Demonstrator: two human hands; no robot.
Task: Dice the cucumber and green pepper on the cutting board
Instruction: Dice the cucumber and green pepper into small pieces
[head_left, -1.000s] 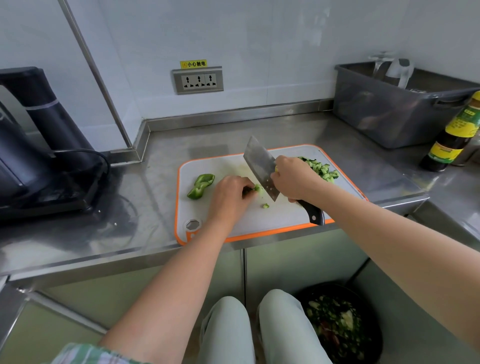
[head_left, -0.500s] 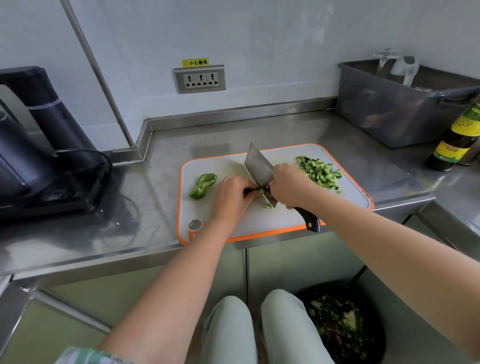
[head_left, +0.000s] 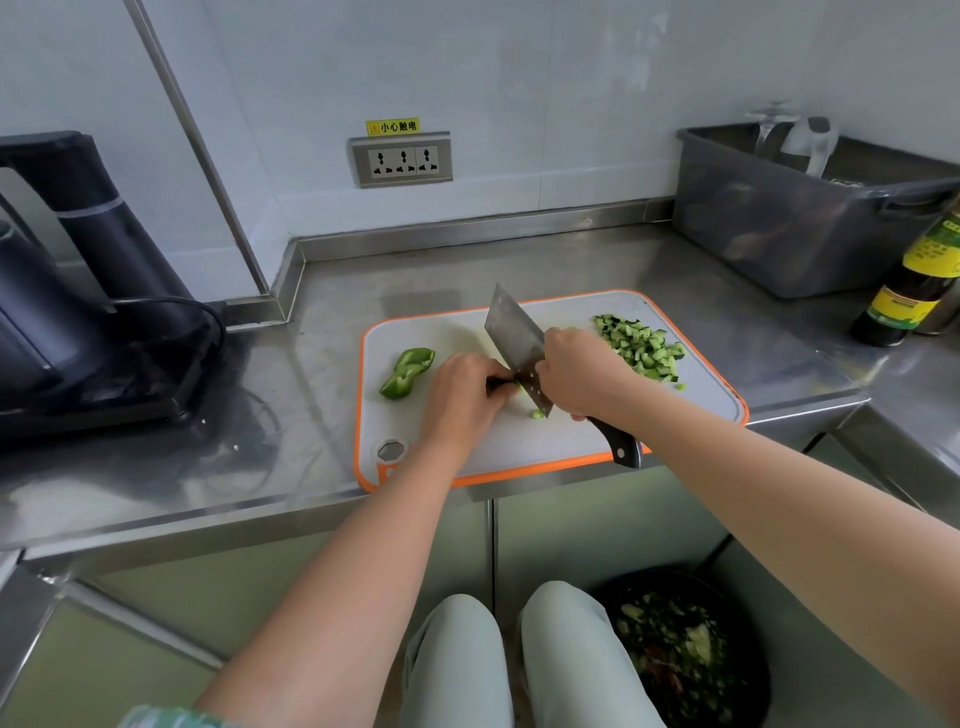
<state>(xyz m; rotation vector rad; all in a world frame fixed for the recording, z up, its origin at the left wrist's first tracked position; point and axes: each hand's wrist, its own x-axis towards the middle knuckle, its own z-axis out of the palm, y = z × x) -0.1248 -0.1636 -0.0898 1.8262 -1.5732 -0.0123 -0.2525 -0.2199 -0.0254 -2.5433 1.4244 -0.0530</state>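
A white cutting board (head_left: 691, 410) with an orange rim lies on the steel counter. My right hand (head_left: 582, 376) grips a cleaver (head_left: 511, 332) by its black handle, blade down on the board's middle. My left hand (head_left: 462, 389) presses a small green pepper strip (head_left: 519, 383) against the blade; most of the strip is hidden under my fingers. A cut green bit (head_left: 537, 413) lies just in front of the blade. A larger green pepper piece (head_left: 408, 371) rests at the board's left. A heap of diced cucumber (head_left: 641, 348) sits at the far right of the board.
A black appliance (head_left: 67, 291) with a cable stands on the counter at the left. A grey plastic bin (head_left: 800, 228) and a dark sauce bottle (head_left: 914, 291) stand at the right. A wall socket (head_left: 402, 160) is behind. A waste bin (head_left: 685, 654) with scraps sits on the floor below.
The cleaver has chopped down and back a little along the pepper strip. My left hand has stayed pressed on the strip. The view has shifted slightly, showing more of the cucumber heap.
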